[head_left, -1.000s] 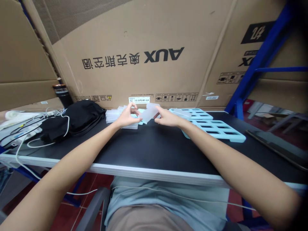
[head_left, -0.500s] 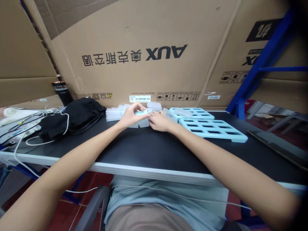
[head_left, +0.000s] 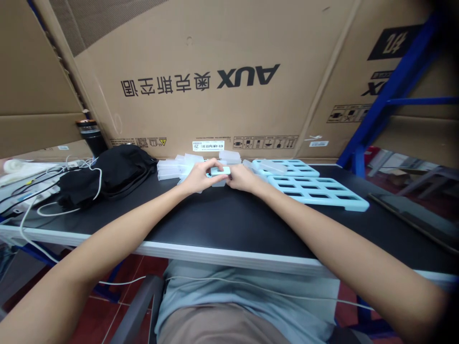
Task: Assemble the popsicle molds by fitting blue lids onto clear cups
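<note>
My left hand [head_left: 201,177] pinches a small pale-blue rectangular piece [head_left: 220,171] between thumb and fingers, just above the table. My right hand [head_left: 243,177] is closed at the right end of that piece, its knuckles turned toward me. Whatever lies inside its curled fingers is hidden. Behind and to the left of my hands is a cluster of translucent plastic boxes [head_left: 170,169]. Another translucent box [head_left: 230,156] lies just beyond my fingers. Right of my right hand, a light-blue slotted tray [head_left: 322,193] rests on the table, with a second slotted tray [head_left: 303,168] behind it.
A translucent box [head_left: 273,166] lies on the rear tray. To the left are a black fabric bag [head_left: 122,169], tangled white cables [head_left: 27,215] and a dark bottle [head_left: 92,138]. A large cardboard panel [head_left: 201,43] stands behind the black table [head_left: 222,224]. A flat dark device [head_left: 412,222] lies at right.
The pale-blue piece has come slightly right and nearer me and shows more plainly in my left hand. My right hand has turned so that its fingers are more hidden.
</note>
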Motion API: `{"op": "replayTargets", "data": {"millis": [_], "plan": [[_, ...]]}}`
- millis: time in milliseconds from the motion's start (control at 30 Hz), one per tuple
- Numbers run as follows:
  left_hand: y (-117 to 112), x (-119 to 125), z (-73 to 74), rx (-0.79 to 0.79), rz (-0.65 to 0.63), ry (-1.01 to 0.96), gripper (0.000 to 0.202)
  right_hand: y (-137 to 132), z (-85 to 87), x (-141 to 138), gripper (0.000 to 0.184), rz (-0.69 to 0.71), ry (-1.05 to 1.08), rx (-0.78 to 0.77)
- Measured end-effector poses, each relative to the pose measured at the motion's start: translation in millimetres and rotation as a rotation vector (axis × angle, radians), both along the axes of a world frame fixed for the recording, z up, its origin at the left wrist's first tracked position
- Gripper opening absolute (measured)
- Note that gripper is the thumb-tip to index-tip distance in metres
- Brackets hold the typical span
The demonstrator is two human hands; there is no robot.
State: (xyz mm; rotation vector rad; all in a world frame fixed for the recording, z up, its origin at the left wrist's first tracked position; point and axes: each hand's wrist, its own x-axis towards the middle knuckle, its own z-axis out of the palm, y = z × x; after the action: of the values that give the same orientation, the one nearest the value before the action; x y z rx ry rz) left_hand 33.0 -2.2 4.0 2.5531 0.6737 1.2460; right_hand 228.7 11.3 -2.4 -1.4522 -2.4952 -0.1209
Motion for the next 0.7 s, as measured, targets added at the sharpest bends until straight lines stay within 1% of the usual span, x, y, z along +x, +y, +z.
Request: {"op": "replayTargets", "data": {"millis": [100,167,233,333,400,467,533,633,700], "plan": [[-1,0,0.1,0.032,-0.063,0.058,0.021,1,5.2,4,0.018,-0.011,0.039,0.056],[0,0,-0.6,0.047,-0.086,0.049,0.024,-1,14.0,10,0.017,-0.013,0.124,0.096],[0,1,-1.8,0.029,-0.071,-0.011,0.028,-7,26.3,18,0.025,0.005,0.292,0.131],[1,2,-3.7,-0.054,-0.046,-0.097,0.038,-19,44.6,25,0.046,0.093,0.57,0.133],[1,3,-4.5,-0.101,-0.055,-0.123,0.04,-25,51.1,25,0.053,0.139,0.658,0.127],[2,3,-5.0,-0.113,-0.064,-0.138,0.039,-27,50.7,22,0.054,0.143,0.647,0.121],[2,3,-5.0,-0.11,-0.06,-0.135,0.039,-26,45.1,17,0.058,0.125,0.583,0.098],[3,1,-4.6,-0.112,-0.058,-0.116,0.038,-21,35.3,15,0.077,0.129,0.49,-0.004],[3,1,-4.3,-0.102,-0.055,-0.109,0.037,-19,33.2,18,0.087,0.134,0.473,-0.063]]}}
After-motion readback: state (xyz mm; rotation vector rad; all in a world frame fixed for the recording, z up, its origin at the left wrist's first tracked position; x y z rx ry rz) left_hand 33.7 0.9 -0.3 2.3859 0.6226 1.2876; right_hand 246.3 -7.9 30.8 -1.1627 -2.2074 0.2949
